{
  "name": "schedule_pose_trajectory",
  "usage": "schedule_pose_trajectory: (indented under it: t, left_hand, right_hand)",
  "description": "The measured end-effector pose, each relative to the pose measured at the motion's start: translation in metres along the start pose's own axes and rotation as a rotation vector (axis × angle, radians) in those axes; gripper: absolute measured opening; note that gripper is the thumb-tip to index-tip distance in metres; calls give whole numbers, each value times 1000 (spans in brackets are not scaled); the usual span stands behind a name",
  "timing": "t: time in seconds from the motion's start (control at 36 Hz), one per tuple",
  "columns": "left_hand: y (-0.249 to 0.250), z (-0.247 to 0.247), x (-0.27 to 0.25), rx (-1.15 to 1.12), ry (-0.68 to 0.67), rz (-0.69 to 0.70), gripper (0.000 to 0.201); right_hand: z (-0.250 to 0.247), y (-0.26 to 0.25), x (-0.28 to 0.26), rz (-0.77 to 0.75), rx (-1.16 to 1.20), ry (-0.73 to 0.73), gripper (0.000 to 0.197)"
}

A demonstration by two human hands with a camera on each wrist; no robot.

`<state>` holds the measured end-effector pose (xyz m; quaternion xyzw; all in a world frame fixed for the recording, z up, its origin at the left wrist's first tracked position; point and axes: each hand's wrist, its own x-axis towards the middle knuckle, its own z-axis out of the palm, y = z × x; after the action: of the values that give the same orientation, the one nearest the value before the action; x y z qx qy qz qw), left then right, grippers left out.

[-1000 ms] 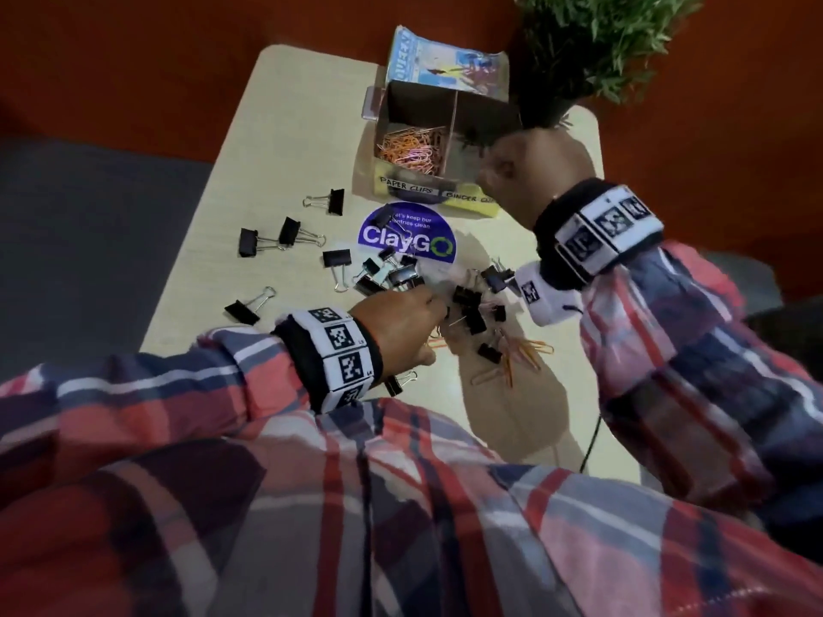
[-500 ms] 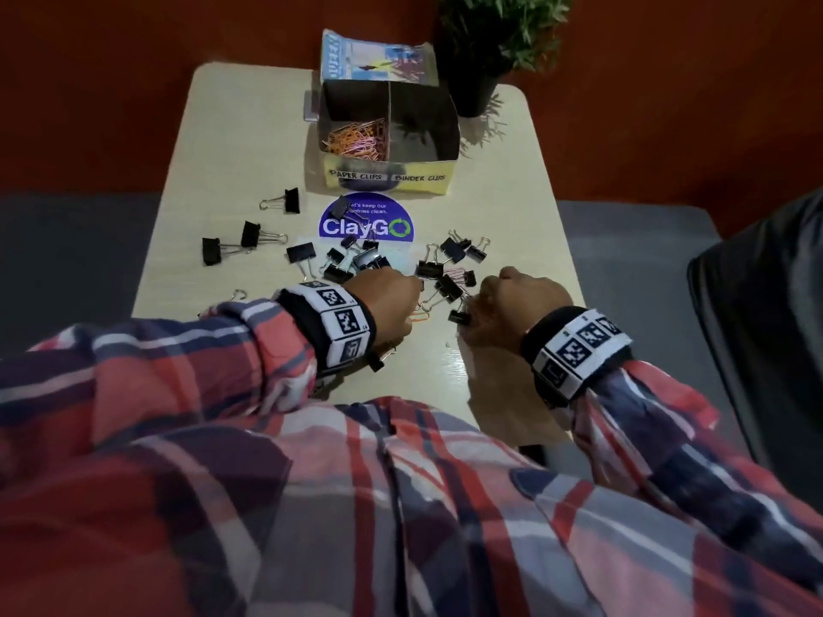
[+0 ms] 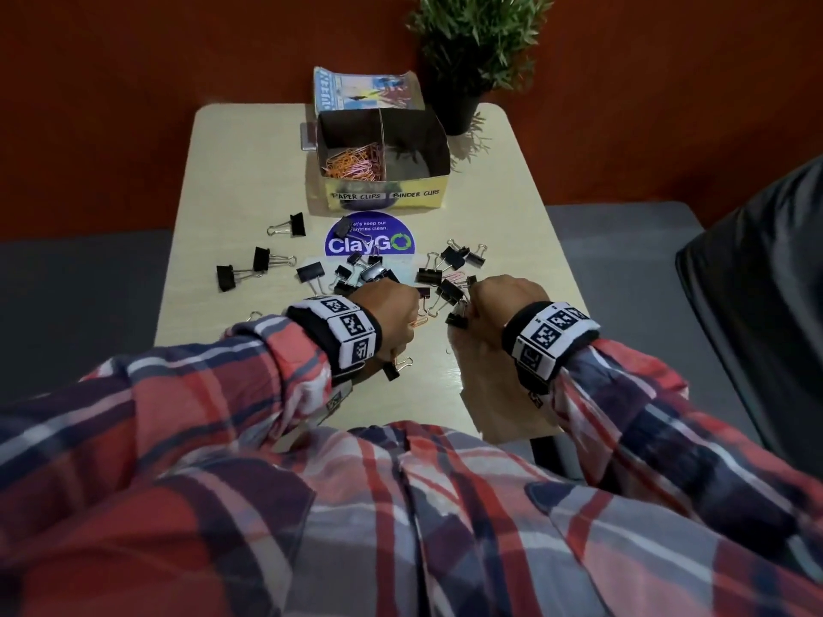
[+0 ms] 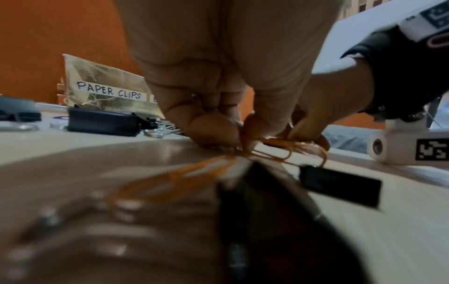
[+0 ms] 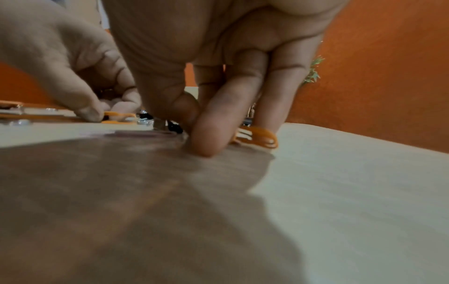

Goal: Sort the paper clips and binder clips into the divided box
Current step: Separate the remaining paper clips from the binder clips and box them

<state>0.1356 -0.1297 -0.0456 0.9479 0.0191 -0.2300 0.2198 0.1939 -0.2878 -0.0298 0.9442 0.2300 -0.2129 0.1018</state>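
Note:
The divided box (image 3: 384,195) stands at the table's far side, labelled PAPER CLIPS on the left and BINDER CLIPS on the right. Orange and pink paper clips (image 3: 356,162) fill its left compartment. Black binder clips (image 3: 450,259) lie scattered across the middle of the table. My left hand (image 3: 392,313) is low on the table, and its thumb and fingers (image 4: 218,132) pinch orange paper clips (image 4: 274,151). My right hand (image 3: 494,300) is just to its right, fingers (image 5: 206,142) curled down onto the table around more orange paper clips (image 5: 263,139), beside a black binder clip (image 3: 456,318).
A potted plant (image 3: 472,51) stands behind the box at the right. A round blue ClayGO sticker (image 3: 369,247) is in front of the box. One binder clip (image 3: 396,369) lies under my left wrist. A dark chair (image 3: 757,313) is off the table's right edge.
My right hand has come back from the box's right compartment to the pile beside my left hand. The left hand has stayed on the paper clips.

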Motion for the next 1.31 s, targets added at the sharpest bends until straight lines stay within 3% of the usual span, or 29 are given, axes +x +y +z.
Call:
schedule_pose_trajectory:
  t: [0.19,0.31,0.44,0.56,0.69,0.81,1.0,1.11,1.22,1.31]
  left_hand:
    - [-19,-36,5,-6,157,8,10]
    - [-25,-78,15,-76,317,-8,12]
    - [-33,-134,38,-30,452,-18,6]
    - [-43,-158,65,43,519,-82,12]
    - [-52,-164,94,201,453,-95,18]
    - [-59,-155,104,243,368,-62,20]
    - [-69,-144,69,-10,570,55,20]
    - [-64,-112,24,-43,397,123,16]
    - [-59,-66,-12,105,111,148,14]
    - [-56,-39,-30,198,-6,111,11]
  right_hand:
    - [-3,-4,-5,-14,-31,16,29]
    - [-4,-2,-6,-8,-4,27,35]
    - [-4,2,-6,2,35,29,29]
    - [-3,7,-7,22,88,59,25]
    - [-3,11,-11,97,241,98,25]
    - [-9,13,-14,172,378,141,12]
    - [-50,11,5,83,542,312,26]
    - [-92,-4,32,-12,541,417,14]
    - [-132,-35,66,-140,488,479,12]
    - [-155,-62,95,-222,373,525,12]
